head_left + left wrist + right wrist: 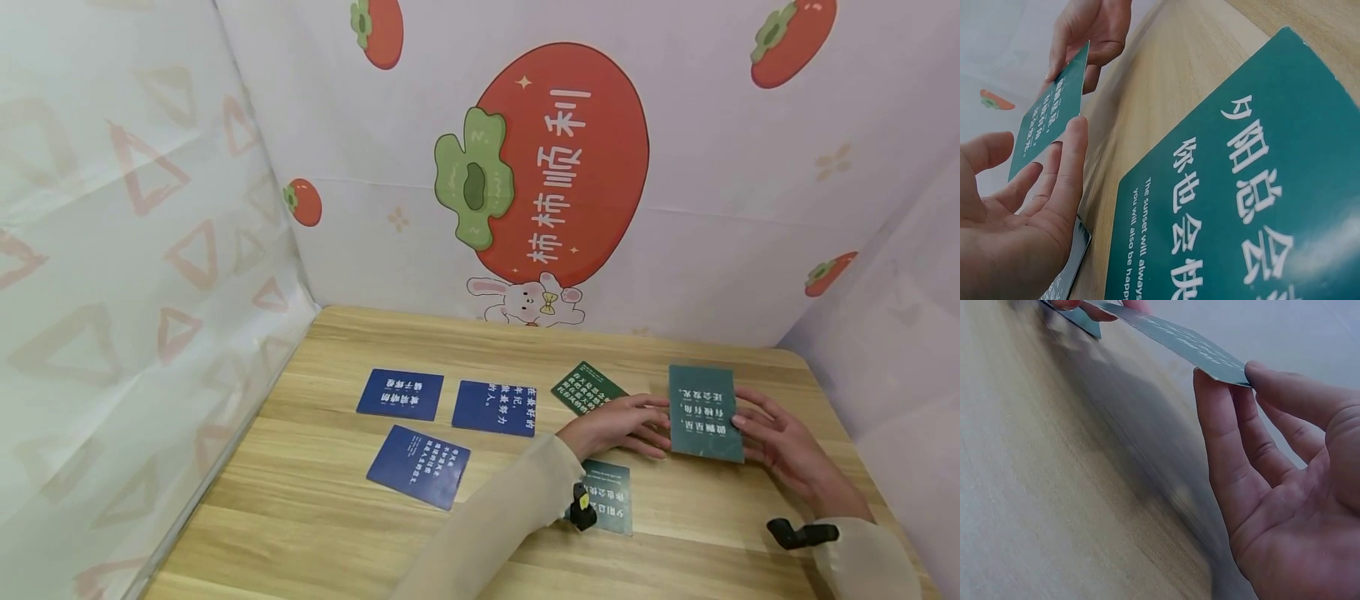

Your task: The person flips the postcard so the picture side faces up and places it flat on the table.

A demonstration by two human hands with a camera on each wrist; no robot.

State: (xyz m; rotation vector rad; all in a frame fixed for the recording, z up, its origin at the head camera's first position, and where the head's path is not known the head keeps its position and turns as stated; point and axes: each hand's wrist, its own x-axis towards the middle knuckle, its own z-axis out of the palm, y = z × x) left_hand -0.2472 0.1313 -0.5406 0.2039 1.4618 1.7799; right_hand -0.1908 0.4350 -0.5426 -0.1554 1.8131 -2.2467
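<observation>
A teal card (pixel 703 412) with white Chinese lettering is held raised over the right side of the table. My right hand (pixel 783 442) pinches its right edge, thumb (pixel 1291 394) on top and fingertips beneath. At the card's opposite edge is my left hand (pixel 626 423), its fingers extended and touching or close under it; the thumb (pixel 988 150) stands apart from the card. Beneath the left wrist lies another teal card (pixel 1247 187), partly covered by the sleeve in the head view. Just beyond the left hand, a dark green card (pixel 587 385) is partly hidden.
Three blue cards lie farther left on the wooden table (pixel 300 517): one at the back left (pixel 400 394), one beside it (pixel 495 408), and a tilted one (pixel 418 467) nearer the front. A printed cloth wall (pixel 697 167) rises behind the table, with more cloth at both sides.
</observation>
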